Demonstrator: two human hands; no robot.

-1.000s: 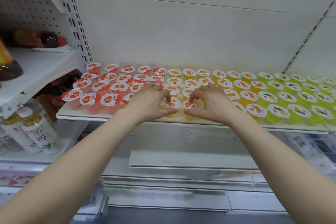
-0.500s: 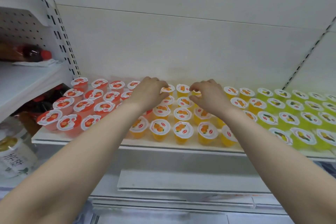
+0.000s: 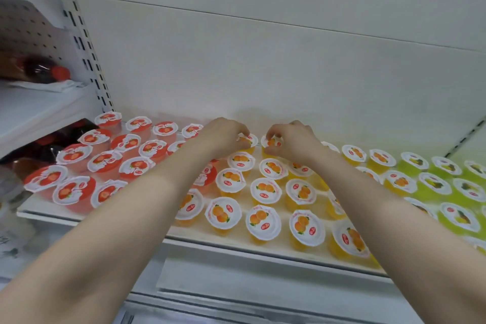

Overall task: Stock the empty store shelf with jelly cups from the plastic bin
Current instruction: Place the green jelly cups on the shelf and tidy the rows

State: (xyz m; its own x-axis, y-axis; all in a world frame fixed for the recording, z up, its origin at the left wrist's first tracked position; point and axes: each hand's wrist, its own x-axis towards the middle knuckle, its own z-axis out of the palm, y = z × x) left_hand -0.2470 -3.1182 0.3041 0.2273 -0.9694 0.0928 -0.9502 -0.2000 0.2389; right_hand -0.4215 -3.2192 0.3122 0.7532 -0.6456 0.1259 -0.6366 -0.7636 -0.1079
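Step in hand: setting or squaring up cups in the back row of the orange block. The left hand (image 3: 223, 137) is curled over a back-row orange cup (image 3: 250, 141) and grips its lid rim; the thumb is hidden. The right hand (image 3: 294, 143) pinches the neighbouring cup (image 3: 272, 142) by its rim, thumb in front and the other digits on top. Both cups stand upright, just beside each other, close to the back panel (image 3: 263, 73) at the far side of the shelf (image 3: 236, 241). Both forearms reach over the front rows of orange cups (image 3: 265, 189). Red cups (image 3: 105, 163) fill the left part, green cups (image 3: 434, 184) the right — the shelf looks nearly full, so the task is probably far along. The next move likely calls for letting go without tipping either cup, then lifting the hands up and back — a low pull-back could knock the front rows. The plastic bin is not in view.
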